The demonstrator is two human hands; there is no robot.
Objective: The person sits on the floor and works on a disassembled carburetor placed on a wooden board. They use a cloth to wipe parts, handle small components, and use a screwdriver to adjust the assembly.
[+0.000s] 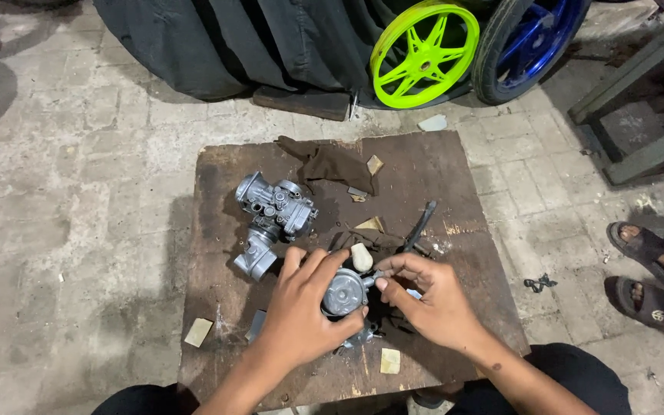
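My left hand (301,307) grips a round grey metal carburetor part (345,292) from the left, near the front of a dark wooden board (432,165). My right hand (428,296) pinches the part's right edge with fingertips. A small pale piece (361,257) lies just behind the part. A whole grey carburetor (272,217) lies on the board to the back left, apart from both hands. A dark slim tool (420,224) rests behind my right hand.
A brown rag (333,163) lies at the board's back. Small pale scraps (198,332) dot the board. A lime-green wheel (424,52), a blue wheel (528,42) and dark tyres stand behind. Another person's sandalled feet (655,269) are at the right.
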